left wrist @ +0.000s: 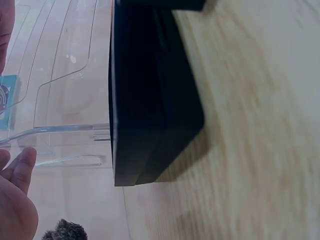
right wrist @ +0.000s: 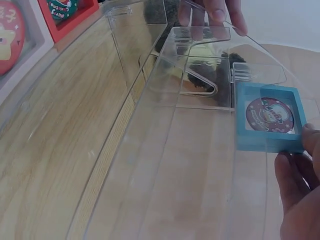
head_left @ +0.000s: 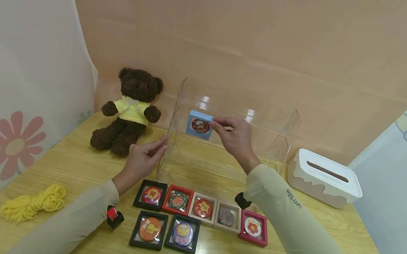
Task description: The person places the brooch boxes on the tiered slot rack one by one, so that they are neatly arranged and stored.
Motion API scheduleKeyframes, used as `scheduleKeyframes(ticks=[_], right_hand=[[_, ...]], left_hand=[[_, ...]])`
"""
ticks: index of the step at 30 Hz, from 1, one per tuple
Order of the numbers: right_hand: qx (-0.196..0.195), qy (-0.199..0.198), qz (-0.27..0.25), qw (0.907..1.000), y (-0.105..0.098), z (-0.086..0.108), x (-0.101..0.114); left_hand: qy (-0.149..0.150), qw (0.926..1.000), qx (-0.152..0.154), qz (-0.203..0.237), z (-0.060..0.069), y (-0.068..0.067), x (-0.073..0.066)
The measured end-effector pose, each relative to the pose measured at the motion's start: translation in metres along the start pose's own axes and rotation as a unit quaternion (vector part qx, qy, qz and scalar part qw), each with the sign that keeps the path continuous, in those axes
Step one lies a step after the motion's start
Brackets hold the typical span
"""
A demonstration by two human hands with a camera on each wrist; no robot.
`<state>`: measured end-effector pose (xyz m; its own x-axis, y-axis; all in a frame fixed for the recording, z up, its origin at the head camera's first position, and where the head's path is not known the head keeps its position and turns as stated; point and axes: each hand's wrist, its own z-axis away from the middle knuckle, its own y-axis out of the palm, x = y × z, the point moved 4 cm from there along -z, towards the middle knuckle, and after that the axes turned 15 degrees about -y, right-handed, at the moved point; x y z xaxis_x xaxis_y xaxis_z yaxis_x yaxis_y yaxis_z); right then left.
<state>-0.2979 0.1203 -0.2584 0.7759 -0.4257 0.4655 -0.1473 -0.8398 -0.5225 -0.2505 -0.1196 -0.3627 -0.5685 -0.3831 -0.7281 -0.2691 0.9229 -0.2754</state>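
A light-blue square frame [head_left: 199,125] with a round red badge inside is pinched at its right edge by my right hand [head_left: 234,138]. It is upright at a middle level of the clear plastic display rack [head_left: 221,169], near the rack's left end; whether it rests on the shelf I cannot tell. My left hand [head_left: 145,159] holds the rack's left side panel with its fingertips. In the right wrist view the blue frame [right wrist: 270,117] shows its badge face, with thumb and fingers at its corner.
Several framed badges, among them a red one [head_left: 178,199] and a black one [head_left: 149,230], lie in two rows before the rack. A brown teddy bear [head_left: 133,112] sits at left, yellow cord [head_left: 34,202] lies front left, and a white tissue box [head_left: 325,177] stands right.
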Motion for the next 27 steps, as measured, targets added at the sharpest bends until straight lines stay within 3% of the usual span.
scheduleKeyframes(ticks=[15, 27], right_hand=[[0.028, -0.038, -0.014, 0.9988, 0.008, -0.006, 0.005], [0.033, -0.027, -0.024, 0.9988, 0.019, -0.011, 0.012]], left_hand=[[0.014, 0.9999, -0.007, -0.004, -0.001, -0.001, -0.003], [0.018, 0.9998, -0.007, 0.007, 0.0, -0.001, -0.005]])
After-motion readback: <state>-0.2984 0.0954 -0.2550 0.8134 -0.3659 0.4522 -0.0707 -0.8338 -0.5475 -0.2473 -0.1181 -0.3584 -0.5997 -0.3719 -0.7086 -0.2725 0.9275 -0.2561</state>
